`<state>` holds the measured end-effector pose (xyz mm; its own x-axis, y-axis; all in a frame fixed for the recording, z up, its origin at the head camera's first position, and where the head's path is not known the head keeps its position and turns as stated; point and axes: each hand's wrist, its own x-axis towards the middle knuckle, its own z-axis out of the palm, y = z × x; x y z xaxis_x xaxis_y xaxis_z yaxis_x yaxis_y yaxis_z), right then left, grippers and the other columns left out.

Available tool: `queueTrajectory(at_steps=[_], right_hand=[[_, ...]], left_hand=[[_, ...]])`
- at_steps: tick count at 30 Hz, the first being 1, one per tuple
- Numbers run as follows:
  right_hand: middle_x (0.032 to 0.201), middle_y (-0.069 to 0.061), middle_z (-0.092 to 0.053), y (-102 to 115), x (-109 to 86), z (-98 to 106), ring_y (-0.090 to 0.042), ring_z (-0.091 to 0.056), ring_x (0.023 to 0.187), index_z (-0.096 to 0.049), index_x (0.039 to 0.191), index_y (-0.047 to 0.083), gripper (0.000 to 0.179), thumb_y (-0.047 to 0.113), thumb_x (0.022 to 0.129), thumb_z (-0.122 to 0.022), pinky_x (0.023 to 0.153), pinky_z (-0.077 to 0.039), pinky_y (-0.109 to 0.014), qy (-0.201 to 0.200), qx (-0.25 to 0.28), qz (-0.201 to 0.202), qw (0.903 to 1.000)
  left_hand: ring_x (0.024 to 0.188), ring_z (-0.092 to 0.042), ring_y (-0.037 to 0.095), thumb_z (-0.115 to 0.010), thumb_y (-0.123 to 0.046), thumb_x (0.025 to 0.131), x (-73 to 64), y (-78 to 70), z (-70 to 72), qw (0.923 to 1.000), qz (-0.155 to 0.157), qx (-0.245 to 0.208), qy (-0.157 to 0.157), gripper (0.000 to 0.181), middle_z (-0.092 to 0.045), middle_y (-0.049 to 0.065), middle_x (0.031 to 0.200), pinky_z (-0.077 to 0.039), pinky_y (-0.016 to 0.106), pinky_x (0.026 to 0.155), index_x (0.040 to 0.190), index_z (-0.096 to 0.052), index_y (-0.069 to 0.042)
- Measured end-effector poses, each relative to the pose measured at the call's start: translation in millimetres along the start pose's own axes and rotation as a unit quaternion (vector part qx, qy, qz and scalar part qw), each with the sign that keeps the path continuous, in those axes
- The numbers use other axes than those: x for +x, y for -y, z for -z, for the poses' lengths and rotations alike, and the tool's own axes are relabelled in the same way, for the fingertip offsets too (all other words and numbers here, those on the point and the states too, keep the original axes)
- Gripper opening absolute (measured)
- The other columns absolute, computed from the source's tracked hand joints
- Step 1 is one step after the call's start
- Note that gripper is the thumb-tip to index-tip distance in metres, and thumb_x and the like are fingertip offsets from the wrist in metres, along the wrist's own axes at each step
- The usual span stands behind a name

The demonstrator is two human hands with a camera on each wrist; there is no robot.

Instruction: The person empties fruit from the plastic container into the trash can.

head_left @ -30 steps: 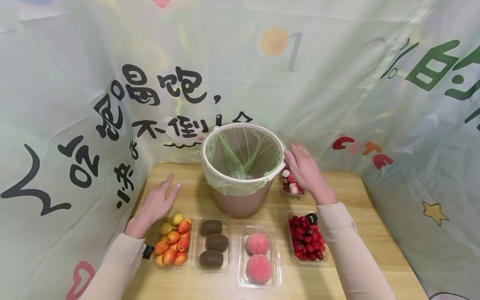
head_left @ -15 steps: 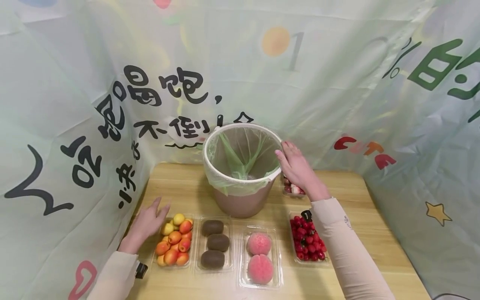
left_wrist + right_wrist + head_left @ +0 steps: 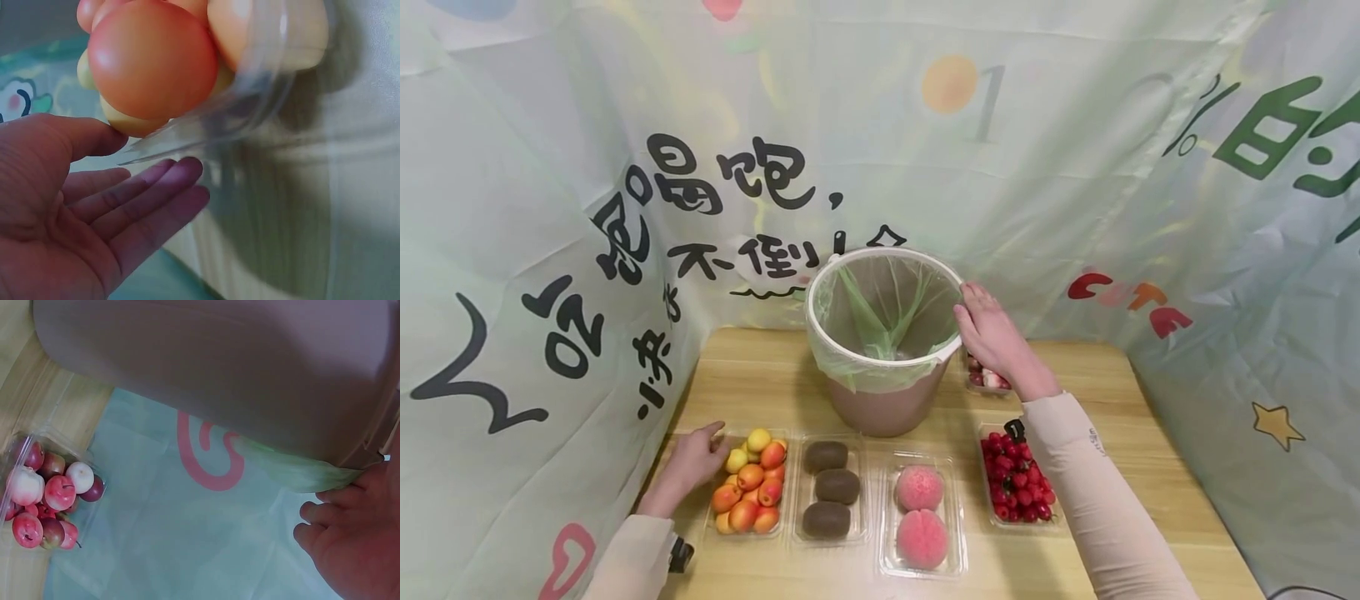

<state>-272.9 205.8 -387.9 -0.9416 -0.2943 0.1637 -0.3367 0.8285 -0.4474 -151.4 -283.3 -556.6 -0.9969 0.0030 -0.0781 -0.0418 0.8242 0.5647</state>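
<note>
The clear fruit box [image 3: 244, 117] with its orange and yellow fruits [image 3: 749, 477] sits on the near left part of the wooden table [image 3: 752, 375], first in a row of boxes. The left hand [image 3: 692, 461] is at its far left corner; in the left wrist view the thumb lies on one side of the plastic edge and the fingers on the other, spread apart and nearly straight, with the edge running between them. Whether the skin touches the plastic I cannot tell. The brownish bin [image 3: 883, 408] stands upright behind the row, its white rim [image 3: 880, 362] draped with a thin green liner [image 3: 850, 372]. The right hand [image 3: 996, 337] rests at the right side of that rim, thumb at the inner edge and fingers outside beside the liner; whether it is clamped there I cannot tell. To the right of the fruit box come three dark brown oval fruits [image 3: 838, 486], two pink peach-like fruits [image 3: 922, 537] and a heap of small red fruits [image 3: 1018, 479], each lot in clear plastic. Another box, of pink, white and purple fruits [image 3: 59, 494], stands just beside the bin, partly covered by the right hand in the head view.
</note>
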Motion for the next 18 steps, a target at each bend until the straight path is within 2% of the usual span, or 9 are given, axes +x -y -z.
queueTrajectory(at_steps=[7, 11, 13, 15, 18], right_hand=[[0.173, -0.027, -0.018, -0.8, -1.2, -0.9, -0.043, -0.016, 0.163, -0.021, 0.165, -0.004, 0.065, 0.037, 0.115, -0.024, 0.134, -0.013, -0.055, 0.004, 0.004, -0.002, 1.0000], [0.174, -0.026, -0.018, -0.5, -2.1, -1.6, -0.042, -0.016, 0.163, -0.021, 0.166, -0.003, 0.065, 0.038, 0.115, -0.023, 0.134, -0.013, -0.055, 0.005, 0.008, -0.003, 1.0000], [0.174, -0.025, -0.017, -0.1, -2.4, -2.1, -0.042, -0.016, 0.163, -0.021, 0.166, -0.002, 0.066, 0.038, 0.115, -0.023, 0.134, -0.013, -0.054, 0.007, 0.010, -0.006, 0.9999], [0.174, -0.025, -0.017, 0.2, -2.6, -2.3, -0.042, -0.016, 0.163, -0.020, 0.166, -0.002, 0.065, 0.038, 0.114, -0.023, 0.134, -0.013, -0.055, 0.006, 0.013, -0.006, 0.9999], [0.175, -0.023, -0.016, -0.7, -2.5, -1.6, -0.042, -0.016, 0.163, -0.020, 0.166, -0.001, 0.064, 0.037, 0.114, -0.023, 0.134, -0.014, -0.055, 0.002, 0.015, -0.008, 0.9998]], left_hand=[[0.066, -0.056, 0.013, -0.067, -0.012, 0.099, 0.3, 5.9, -2.6, 0.9998, 0.004, -0.018, 0.004, 0.040, -0.068, 0.005, 0.078, -0.047, 0.028, 0.062, 0.129, -0.065, 0.013], [0.062, -0.061, 0.015, -0.065, -0.010, 0.101, -1.2, 8.1, -5.5, 0.9972, 0.024, -0.066, 0.027, 0.037, -0.071, 0.009, 0.082, -0.053, 0.030, 0.056, 0.130, -0.065, 0.012], [0.060, -0.063, 0.017, -0.062, -0.008, 0.103, -2.7, 8.8, -6.9, 0.9925, 0.040, -0.107, 0.042, 0.036, -0.072, 0.010, 0.084, -0.055, 0.031, 0.051, 0.132, -0.063, 0.012], [0.057, -0.065, 0.019, -0.058, -0.006, 0.104, -3.7, 9.3, -7.8, 0.9846, 0.063, -0.153, 0.057, 0.034, -0.072, 0.011, 0.084, -0.058, 0.034, 0.048, 0.133, -0.061, 0.012], [0.059, -0.067, 0.020, -0.053, -0.005, 0.106, -3.4, 7.3, -7.3, 0.9737, 0.084, -0.199, 0.071, 0.031, -0.070, 0.012, 0.085, -0.060, 0.037, 0.049, 0.131, -0.058, 0.012]])
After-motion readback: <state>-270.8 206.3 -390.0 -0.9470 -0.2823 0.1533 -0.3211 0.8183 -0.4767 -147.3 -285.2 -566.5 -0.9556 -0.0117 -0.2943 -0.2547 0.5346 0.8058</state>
